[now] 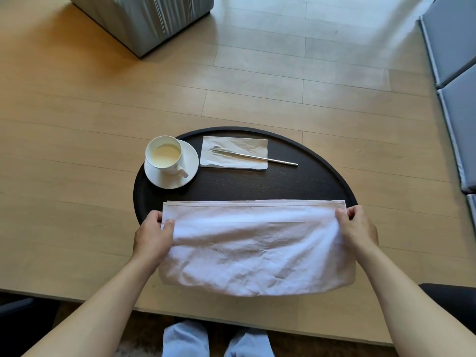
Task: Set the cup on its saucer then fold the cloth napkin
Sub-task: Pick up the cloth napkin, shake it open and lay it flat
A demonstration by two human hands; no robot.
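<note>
A white cup (164, 154) holding a pale milky drink stands on its white saucer (189, 161) at the far left of a dark oval tray (283, 181). A white cloth napkin (255, 243) lies folded over lengthwise across the near half of the tray, its near part sagging toward me. My left hand (154, 234) pinches the napkin's left end. My right hand (356, 228) pinches its right end. Both hands hold the upper layer near the far edge.
A paper napkin (233, 146) with a metal fork (257, 157) on it lies at the back of the tray. The tray rests on a light wooden surface. A grey upholstered block (144, 19) stands far left, and grey cushions (456, 73) lie at the right.
</note>
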